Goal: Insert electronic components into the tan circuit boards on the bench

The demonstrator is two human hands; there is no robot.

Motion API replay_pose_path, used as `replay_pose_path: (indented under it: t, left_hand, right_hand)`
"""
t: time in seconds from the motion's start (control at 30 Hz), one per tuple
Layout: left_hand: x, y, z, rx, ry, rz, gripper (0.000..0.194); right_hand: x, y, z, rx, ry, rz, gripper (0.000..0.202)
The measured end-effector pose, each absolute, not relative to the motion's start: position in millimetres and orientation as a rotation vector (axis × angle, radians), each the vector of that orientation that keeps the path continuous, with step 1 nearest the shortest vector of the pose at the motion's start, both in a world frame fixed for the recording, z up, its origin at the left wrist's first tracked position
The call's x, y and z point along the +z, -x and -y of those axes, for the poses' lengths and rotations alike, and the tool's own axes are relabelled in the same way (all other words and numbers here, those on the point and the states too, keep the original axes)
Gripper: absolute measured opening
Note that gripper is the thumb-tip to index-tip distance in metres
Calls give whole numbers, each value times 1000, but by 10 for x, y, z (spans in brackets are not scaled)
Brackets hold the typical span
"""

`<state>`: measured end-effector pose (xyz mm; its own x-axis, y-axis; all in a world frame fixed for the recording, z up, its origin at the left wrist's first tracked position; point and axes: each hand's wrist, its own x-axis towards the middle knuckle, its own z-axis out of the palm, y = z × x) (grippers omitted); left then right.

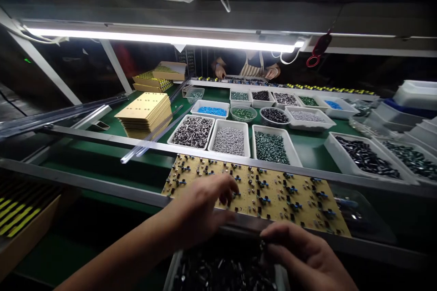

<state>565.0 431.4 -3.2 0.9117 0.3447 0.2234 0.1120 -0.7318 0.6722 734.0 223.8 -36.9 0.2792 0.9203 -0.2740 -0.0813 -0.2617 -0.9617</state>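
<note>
My left hand (206, 198) is over the near left part of a tan circuit board (251, 209). Its fingers are bent, with the thumb apart from them, and nothing shows between them. Rows of small black and blue parts stand on the board. Lower right, my right hand (303, 252) pinches a small electronic component (262, 244) between thumb and forefinger; its kind is too small to tell. Below both hands sits a white bin (172, 270) of dark, shiny small components (225, 275), partly cut off by the frame's bottom edge.
Metal rails (112, 182) border the board. Beyond stand several white trays (293, 150) of small components. At left are a stack of bare boards (145, 111) and clear plastic tubes (153, 138). A lit tube lamp (160, 38) hangs above. Across the bench, a person's hands (272, 73) work.
</note>
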Motion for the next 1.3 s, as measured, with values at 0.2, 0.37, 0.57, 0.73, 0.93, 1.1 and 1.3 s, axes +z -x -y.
replay_pose_path:
  t: [0.2, 0.37, 0.57, 0.73, 0.93, 1.1, 1.3]
  left_hand:
    - [-270, -5468, -3765, -365, -2803, 154, 8]
    - [-731, -5561, -3578, -239, -2875, 210, 11]
    - [-873, -5493, -3586, 26, -2853, 193, 27]
    - [-790, -5408, -3613, 194, -2784, 25, 30]
    - [-615, -5310, -3707, 288, -2194, -284, 25]
    - [-445, -5333, -3775, 520, -1849, -566, 5]
    - [-366, -5395, -3883, 543, -1552, -614, 15]
  right_hand:
    - [-409, -7485, -2246, 793, 1642, 1159, 11]
    - [-401, -7522, -2508, -35, 1699, 1595, 19]
    - [-348, -7514, -2780, -169, 1814, 1815, 14]
    - [-382, -7547, -2844, -180, 1875, 1843, 10]
    - [-357, -7567, -2858, -202, 1843, 1904, 10]
    - [-374, -7545, -2859, -231, 1866, 1851, 11]
    - [-328, -7577, -2788, -199, 1783, 1826, 15]
